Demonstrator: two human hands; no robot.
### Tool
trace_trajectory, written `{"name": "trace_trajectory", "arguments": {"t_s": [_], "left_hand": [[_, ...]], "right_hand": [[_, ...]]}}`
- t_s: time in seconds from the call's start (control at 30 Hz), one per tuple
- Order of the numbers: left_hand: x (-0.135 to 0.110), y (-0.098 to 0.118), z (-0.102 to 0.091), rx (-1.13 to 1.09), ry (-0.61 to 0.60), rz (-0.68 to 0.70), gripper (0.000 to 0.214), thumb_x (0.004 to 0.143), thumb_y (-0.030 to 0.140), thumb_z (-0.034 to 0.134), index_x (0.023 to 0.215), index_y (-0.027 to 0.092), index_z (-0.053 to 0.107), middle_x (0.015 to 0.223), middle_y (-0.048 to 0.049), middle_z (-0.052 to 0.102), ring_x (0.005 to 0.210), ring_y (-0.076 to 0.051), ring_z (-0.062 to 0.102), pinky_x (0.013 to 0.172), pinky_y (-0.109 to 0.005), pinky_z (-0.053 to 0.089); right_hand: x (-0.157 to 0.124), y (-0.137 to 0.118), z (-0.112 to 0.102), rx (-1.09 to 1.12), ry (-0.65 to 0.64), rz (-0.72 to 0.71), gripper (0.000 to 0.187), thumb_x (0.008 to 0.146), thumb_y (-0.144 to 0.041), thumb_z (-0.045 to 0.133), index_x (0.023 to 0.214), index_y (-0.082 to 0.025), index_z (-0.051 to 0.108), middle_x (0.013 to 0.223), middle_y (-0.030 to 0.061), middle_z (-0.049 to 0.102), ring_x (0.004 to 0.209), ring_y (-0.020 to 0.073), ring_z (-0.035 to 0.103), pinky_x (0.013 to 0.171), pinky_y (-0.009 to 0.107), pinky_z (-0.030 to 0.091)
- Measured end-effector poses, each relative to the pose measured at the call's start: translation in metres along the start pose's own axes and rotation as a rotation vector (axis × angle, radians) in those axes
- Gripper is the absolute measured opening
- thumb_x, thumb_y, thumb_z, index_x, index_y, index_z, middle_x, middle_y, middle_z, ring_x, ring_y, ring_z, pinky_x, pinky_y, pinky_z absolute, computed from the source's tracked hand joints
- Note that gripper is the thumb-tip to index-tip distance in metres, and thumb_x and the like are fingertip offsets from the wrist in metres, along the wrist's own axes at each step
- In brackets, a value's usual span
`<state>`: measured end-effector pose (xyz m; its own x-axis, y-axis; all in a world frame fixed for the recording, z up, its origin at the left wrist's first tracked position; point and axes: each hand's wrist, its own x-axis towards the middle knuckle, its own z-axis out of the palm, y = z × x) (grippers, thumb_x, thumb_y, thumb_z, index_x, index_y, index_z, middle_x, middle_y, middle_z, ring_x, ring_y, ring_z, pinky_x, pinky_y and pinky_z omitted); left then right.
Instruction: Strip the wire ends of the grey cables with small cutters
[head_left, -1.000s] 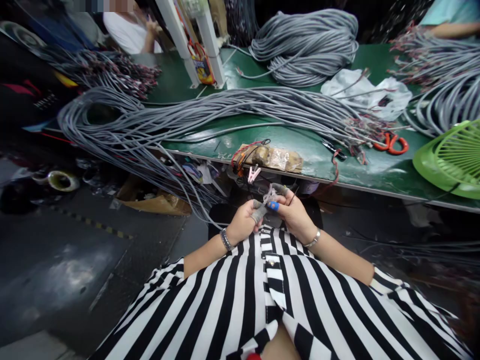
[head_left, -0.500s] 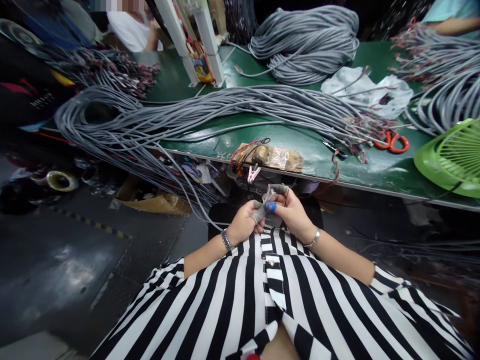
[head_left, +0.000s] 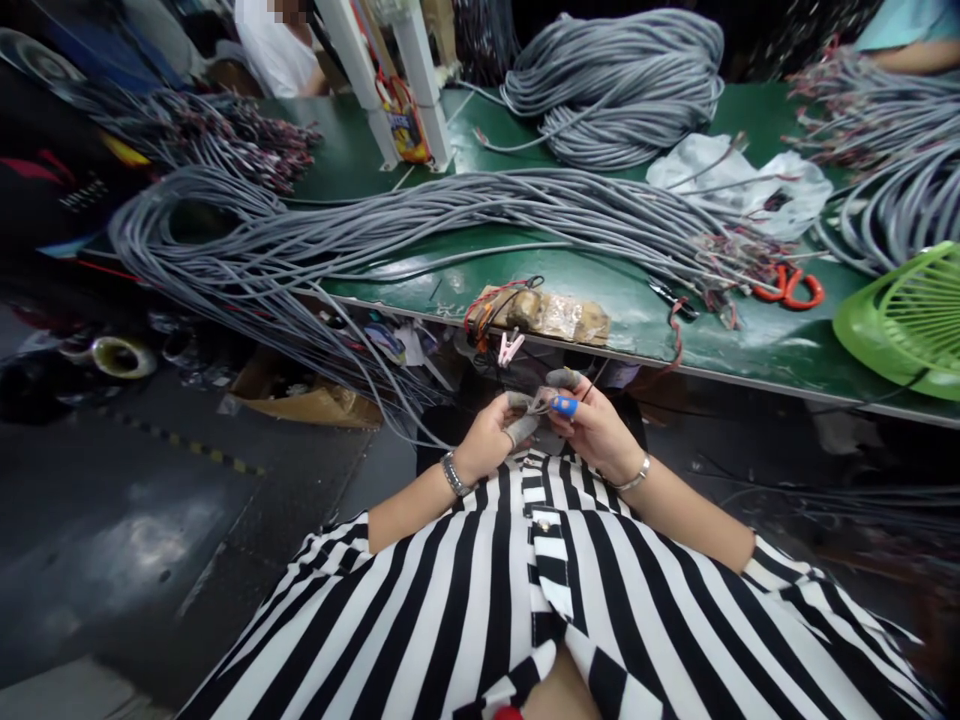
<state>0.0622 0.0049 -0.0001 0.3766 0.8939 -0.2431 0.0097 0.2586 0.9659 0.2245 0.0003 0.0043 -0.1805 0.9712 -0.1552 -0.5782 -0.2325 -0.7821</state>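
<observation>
- Green workbench [head_left: 420, 290]: spans the scene, near edge just beyond the hands.
- Long grey cable bundle [head_left: 480, 200]: lies across the bench, looped at left; frayed ends at right. Some strands hang off the near edge at left.
- Coiled grey cable [head_left: 615, 80]: far side of bench, right of the white post [head_left: 427, 90].
- Green fan [head_left: 862, 325]: right end, near edge.
- White plastic bag [head_left: 690, 170]: right, beyond the bundle's frayed ends.
- Right hand [head_left: 604, 435]: near, off the bench. Blue wrap [head_left: 564, 406] on the thumb, which is at the wire end; index finger curled just above it. Can't tell if the fingers actually grip.
- Left hand [head_left: 489, 440]: just beside the right. Thumb and index, both in grey finger covers [head_left: 523, 430], pinched on the wire end.
- Taped block [head_left: 559, 317]: near bench edge, beyond the hands.
- Orange-handled scissors [head_left: 787, 288]: right, beside the frayed ends.
- Pink clothespin [head_left: 510, 348]: at the near edge, by the block.
- Wire end [head_left: 541, 402]: between both hands, in front of the bench. Probably stripped cable; small and partly hidden.
</observation>
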Motion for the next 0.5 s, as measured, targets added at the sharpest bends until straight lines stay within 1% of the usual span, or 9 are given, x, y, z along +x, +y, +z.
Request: {"name": "trace_trajectory", "arguments": {"t_s": [0.07,0.17,0.27,0.37,0.43,0.5], "left_hand": [[0.003,0.002,0.0,0.007,-0.028,0.101,0.038,0.072,0.035,0.072,0.101,0.016,0.056,0.097,-0.0062,0.066,0.086,-0.014,0.063,0.074,-0.025,0.052],[0.006,0.005,0.001,0.093,-0.04,0.203,0.032,0.073,0.033,0.072,0.096,0.014,0.06,0.094,-0.0059,0.066,0.084,-0.014,0.063,0.08,-0.027,0.05],[0.008,0.007,0.004,0.137,-0.027,0.221,0.031,0.075,0.036,0.069,0.095,0.014,0.063,0.092,-0.0056,0.067,0.082,-0.015,0.063,0.077,-0.026,0.05],[0.007,0.011,0.007,0.159,0.002,0.223,0.027,0.076,0.038,0.067,0.091,0.014,0.064,0.086,-0.0045,0.068,0.078,-0.014,0.063,0.074,-0.025,0.051],[0.007,0.013,0.007,0.177,0.027,0.219,0.024,0.08,0.038,0.061,0.088,0.015,0.063,0.082,-0.0036,0.067,0.073,-0.014,0.062,0.07,-0.025,0.051],[0.008,0.014,0.006,0.258,0.064,0.234,0.019,0.083,0.034,0.056,0.087,0.016,0.061,0.079,-0.0031,0.066,0.069,-0.013,0.062,0.067,-0.025,0.05]], "right_hand": [[-0.001,0.0,-0.001,-0.012,-0.016,-0.001,0.036,0.066,-0.027,0.075,0.097,-0.022,0.056,0.064,-0.0074,0.049,0.044,0.0035,0.031,0.04,0.019,0.017],[-0.003,0.0,-0.001,-0.022,-0.035,0.002,0.037,0.067,-0.028,0.075,0.098,-0.022,0.056,0.067,-0.0063,0.054,0.043,0.0029,0.029,0.04,0.019,0.015],[-0.005,-0.001,0.0,-0.034,-0.019,0.005,0.039,0.065,-0.03,0.077,0.097,-0.023,0.056,0.071,-0.005,0.057,0.044,0.0028,0.027,0.039,0.019,0.014],[-0.006,-0.001,-0.002,-0.028,0.003,-0.01,0.039,0.065,-0.03,0.077,0.096,-0.023,0.056,0.067,-0.0059,0.055,0.043,0.0025,0.025,0.039,0.018,0.015],[-0.006,0.001,-0.004,-0.035,0.013,-0.016,0.039,0.065,-0.03,0.077,0.097,-0.022,0.056,0.066,-0.0063,0.055,0.042,0.0022,0.026,0.038,0.018,0.015],[-0.007,0.003,-0.005,-0.061,0.009,-0.021,0.039,0.067,-0.031,0.076,0.099,-0.022,0.056,0.067,-0.0057,0.057,0.042,0.0023,0.029,0.038,0.017,0.02]]}}
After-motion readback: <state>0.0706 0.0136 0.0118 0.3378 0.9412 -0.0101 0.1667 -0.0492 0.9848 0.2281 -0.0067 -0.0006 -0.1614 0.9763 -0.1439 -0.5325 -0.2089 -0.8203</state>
